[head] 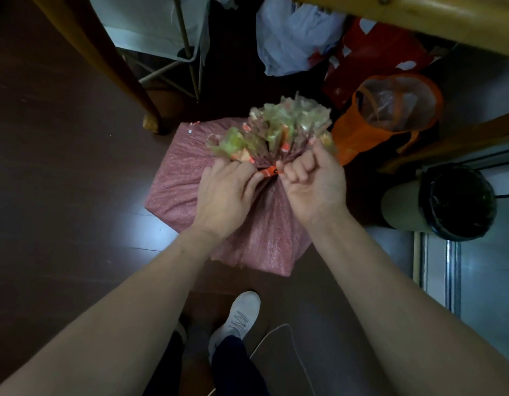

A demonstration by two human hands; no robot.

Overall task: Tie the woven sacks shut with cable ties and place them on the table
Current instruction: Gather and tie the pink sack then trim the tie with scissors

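A pinkish-red woven sack [176, 184] stands on the dark floor in the middle of the head view. Its mouth is bunched into a neck, with a crumpled greenish plastic liner [284, 124] fanning out above. An orange cable tie [269, 171] wraps the neck. My left hand [227, 192] pinches the tie's left side with its fingertips. My right hand [310, 181] is curled round the neck on the right, fingers against the tie.
A wooden table edge [447, 21] runs across the top right; a table leg [125, 81] stands at the left. An orange mesh bag [370, 130], white and red bags [299, 38] and a black-lined bin [459, 201] crowd the right. My shoe [239, 318] is below the sack.
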